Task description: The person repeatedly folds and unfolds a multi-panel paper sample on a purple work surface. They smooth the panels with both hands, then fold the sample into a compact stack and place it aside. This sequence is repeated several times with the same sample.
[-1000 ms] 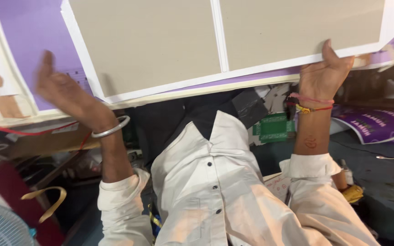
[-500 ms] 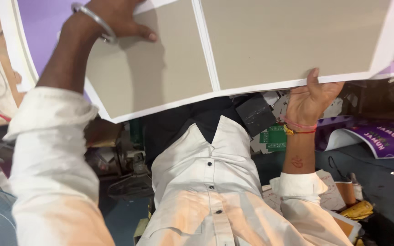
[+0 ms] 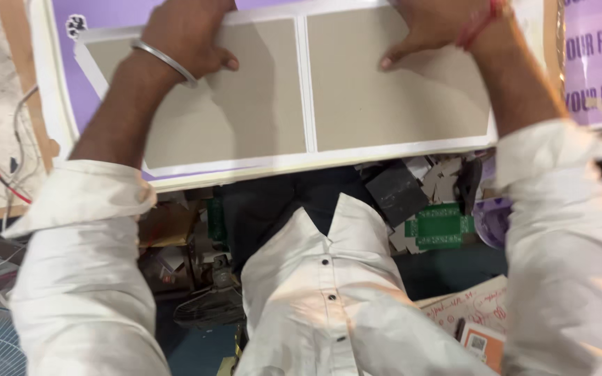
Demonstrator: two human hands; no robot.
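both the left hand (image 3: 188, 38) and right hand (image 3: 432, 28) pressed flat, fingers spread and gripping nothing, on the grey cardboard sheet (image 3: 301, 97) atop the purple stack (image 3: 106, 14), which uneven pressure could slide askew.

Two hands, the left hand (image 3: 188, 38) and the right hand (image 3: 435, 28), lay on one sheet of board (image 3: 294, 150). That sheet showed two grey panels, the left panel (image 3: 245, 118) and the right panel (image 3: 412, 104). One metal bangle (image 3: 164, 61) circled the left wrist, one red thread (image 3: 481, 21) the right. One green cut-out (image 3: 438, 226) lay below.
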